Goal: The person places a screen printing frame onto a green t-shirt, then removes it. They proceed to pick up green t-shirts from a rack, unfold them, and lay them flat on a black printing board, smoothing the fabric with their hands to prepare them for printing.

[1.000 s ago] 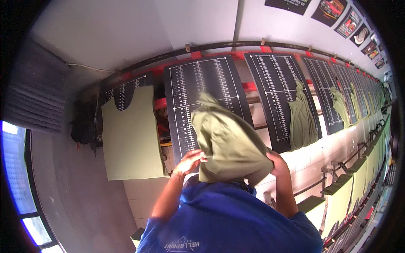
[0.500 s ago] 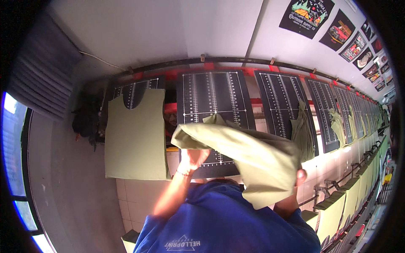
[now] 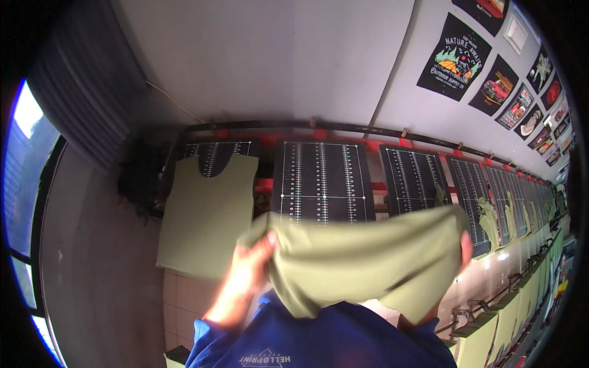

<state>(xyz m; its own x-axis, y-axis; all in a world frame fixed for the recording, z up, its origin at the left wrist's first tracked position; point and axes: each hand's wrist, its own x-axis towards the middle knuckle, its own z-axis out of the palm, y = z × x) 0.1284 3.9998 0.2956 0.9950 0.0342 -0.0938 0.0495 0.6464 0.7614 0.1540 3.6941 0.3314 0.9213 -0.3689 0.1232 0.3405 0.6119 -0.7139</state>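
An olive-green fabric piece is stretched sideways in the air in front of me, its lower edge sagging in folds. My left hand pinches its left end, thumb on top. At the right end my right hand grips the cloth; most of its fingers are hidden behind the fabric. Beyond the cloth lies a black board with white ruler markings, its near part covered from view. On the board to its left, a flat olive-green shirt panel with a scooped neckline is laid out.
More marked black boards run in a row to the right along a red and black rail. Crumpled green pieces lie on several of them. A second row with green panels stands at the lower right. Printed posters hang on the wall.
The fabric has gone from a twisted bundle to a wider sheet pulled between both hands. My left hand has shifted slightly left and down, my right hand to the right. The view has tilted upward.
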